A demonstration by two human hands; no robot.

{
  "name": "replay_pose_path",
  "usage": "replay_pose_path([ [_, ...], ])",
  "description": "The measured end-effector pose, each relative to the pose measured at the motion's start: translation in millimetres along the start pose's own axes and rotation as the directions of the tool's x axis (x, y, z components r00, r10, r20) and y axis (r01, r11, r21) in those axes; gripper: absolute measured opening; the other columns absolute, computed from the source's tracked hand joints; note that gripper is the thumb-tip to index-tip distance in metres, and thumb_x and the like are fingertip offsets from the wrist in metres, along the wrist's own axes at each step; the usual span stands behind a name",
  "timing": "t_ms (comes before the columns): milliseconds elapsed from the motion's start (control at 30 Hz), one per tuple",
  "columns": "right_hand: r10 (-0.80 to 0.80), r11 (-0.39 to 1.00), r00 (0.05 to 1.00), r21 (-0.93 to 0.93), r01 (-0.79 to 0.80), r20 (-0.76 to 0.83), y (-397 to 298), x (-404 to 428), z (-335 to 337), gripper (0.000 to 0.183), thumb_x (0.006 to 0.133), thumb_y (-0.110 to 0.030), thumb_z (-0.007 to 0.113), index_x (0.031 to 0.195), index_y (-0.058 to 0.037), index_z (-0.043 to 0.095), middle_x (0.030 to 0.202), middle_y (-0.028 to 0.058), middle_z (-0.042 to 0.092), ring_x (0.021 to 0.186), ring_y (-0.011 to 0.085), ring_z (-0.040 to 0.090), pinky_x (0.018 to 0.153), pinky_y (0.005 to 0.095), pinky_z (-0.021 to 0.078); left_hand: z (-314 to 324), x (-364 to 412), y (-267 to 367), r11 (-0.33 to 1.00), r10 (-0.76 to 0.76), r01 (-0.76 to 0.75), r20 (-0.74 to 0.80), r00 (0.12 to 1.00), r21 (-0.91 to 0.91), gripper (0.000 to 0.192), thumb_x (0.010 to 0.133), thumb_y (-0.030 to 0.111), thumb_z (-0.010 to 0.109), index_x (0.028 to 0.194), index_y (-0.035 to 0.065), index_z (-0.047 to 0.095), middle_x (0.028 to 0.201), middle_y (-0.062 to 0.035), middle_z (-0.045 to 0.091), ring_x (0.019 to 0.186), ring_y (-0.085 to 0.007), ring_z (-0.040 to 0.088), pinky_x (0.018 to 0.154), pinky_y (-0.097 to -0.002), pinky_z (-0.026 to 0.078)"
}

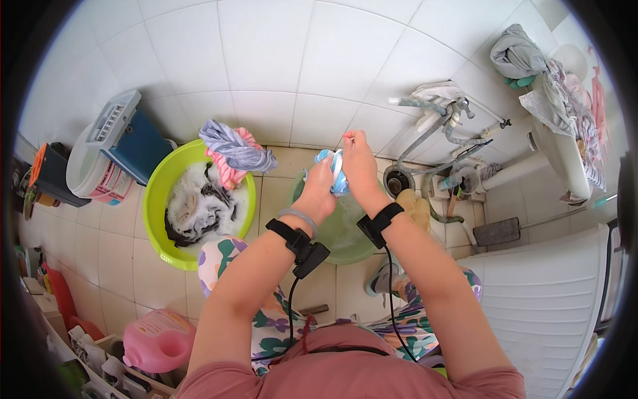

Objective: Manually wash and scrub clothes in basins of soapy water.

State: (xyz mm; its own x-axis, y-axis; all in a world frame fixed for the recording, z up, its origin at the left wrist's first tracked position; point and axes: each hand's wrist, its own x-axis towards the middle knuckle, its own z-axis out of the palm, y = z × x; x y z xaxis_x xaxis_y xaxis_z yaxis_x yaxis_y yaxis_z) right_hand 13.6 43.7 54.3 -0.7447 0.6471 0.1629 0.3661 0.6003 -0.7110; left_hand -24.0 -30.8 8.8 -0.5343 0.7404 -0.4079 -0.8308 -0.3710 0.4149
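Note:
Both of my hands are closed around a bunched blue-and-white cloth [340,180], holding it above a translucent green basin [344,257] of cloudy water. My left hand [318,185] grips its near left side. On the right side, my right hand [360,164] wraps it with the fingers curled, hiding part of it. To the left stands a lime-green basin [158,242] with dark clothes [197,222] in foamy water. A twisted grey-blue cloth [238,148] and a pink cloth [230,172] lie over that basin's far right rim.
Behind the lime basin are a blue bin [137,147] and a white bucket [92,172]. A floor drain [397,183], hoses [418,144] and a wall tap [463,105] are at right. A pink detergent jug [159,339] stands lower left; a white ribbed panel [538,304] lies lower right.

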Motion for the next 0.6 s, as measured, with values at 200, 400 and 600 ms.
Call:
replay_pose_path([
  [200, -0.097, 0.993, 0.984, 0.085, 0.085, 0.150, -35, -57, 9, 0.019, 0.097, -0.024, 0.040, 0.104, -0.0078, 0.049, 0.083, 0.0152, 0.060, 0.076, 0.0341, 0.058, 0.068, 0.0407, 0.0443, -25, -7, 31, 0.990, -0.141, 0.144, 0.141, 0.980, -0.008, 0.022, 0.096, 0.030, 0.045, 0.089, 0.0127, 0.056, 0.077, -0.0014, 0.060, 0.068, -0.0166, 0.059, 0.060, -0.0303, 0.048],
  [400, 0.020, 0.995, 0.999, 0.097, -0.016, -0.041, 21, -5, -3, 0.026, 0.097, -0.029, 0.041, 0.106, -0.0072, 0.052, 0.085, 0.0154, 0.063, 0.076, 0.0323, 0.060, 0.068, 0.0394, 0.0457, 9, -11, 5, 0.999, -0.004, 0.005, -0.033, 0.999, 0.033, 0.026, 0.097, 0.034, 0.043, 0.101, 0.0116, 0.055, 0.092, -0.0014, 0.060, 0.082, -0.0151, 0.059, 0.069, -0.0327, 0.050],
  [600, -0.232, 0.894, 0.973, 0.394, 0.212, 0.002, 20, -35, -8, 0.059, 0.090, -0.040, 0.053, 0.134, -0.0033, 0.039, 0.122, 0.0216, 0.052, 0.111, 0.0337, 0.052, 0.094, 0.0374, 0.0402, 12, -12, 40, 0.991, 0.010, 0.002, 0.087, 0.996, -0.135, 0.045, 0.099, 0.043, 0.032, 0.111, 0.0035, 0.050, 0.107, -0.0093, 0.057, 0.099, -0.0252, 0.056, 0.091, -0.0399, 0.045],
])
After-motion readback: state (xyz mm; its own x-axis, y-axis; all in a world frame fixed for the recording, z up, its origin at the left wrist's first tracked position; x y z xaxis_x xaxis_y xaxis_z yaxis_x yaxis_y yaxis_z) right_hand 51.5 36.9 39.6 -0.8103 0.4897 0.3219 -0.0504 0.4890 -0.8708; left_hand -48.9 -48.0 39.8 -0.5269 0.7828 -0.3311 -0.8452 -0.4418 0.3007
